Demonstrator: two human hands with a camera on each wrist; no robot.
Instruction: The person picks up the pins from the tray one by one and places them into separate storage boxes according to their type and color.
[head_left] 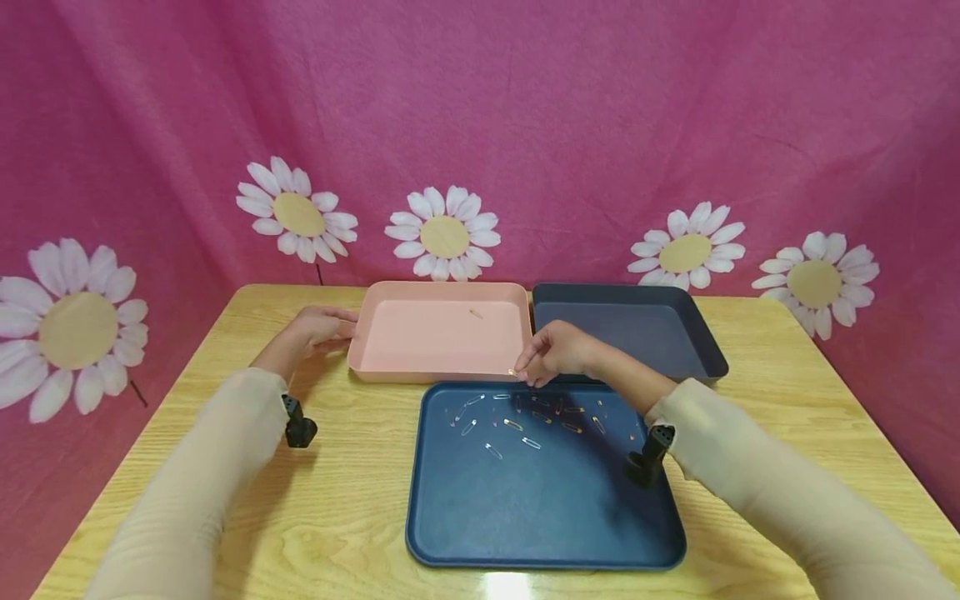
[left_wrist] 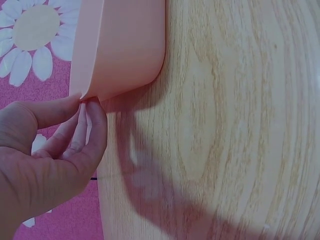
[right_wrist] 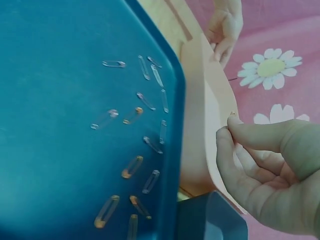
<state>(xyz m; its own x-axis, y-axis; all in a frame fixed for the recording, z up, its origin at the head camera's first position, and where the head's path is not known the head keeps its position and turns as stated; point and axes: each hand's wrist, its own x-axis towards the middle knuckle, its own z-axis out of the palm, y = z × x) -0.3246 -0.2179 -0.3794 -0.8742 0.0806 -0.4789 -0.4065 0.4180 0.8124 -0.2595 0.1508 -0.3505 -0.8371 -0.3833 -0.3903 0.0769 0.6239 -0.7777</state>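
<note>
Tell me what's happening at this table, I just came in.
Someone is handling safety pins. Their right hand pinches a gold-coloured pin at the near right corner of the pink tray, while their left hand holds that tray's left edge. One pin lies in the pink tray; many more lie scattered on the blue tray in front. A dark tray stands to the right.
</note>
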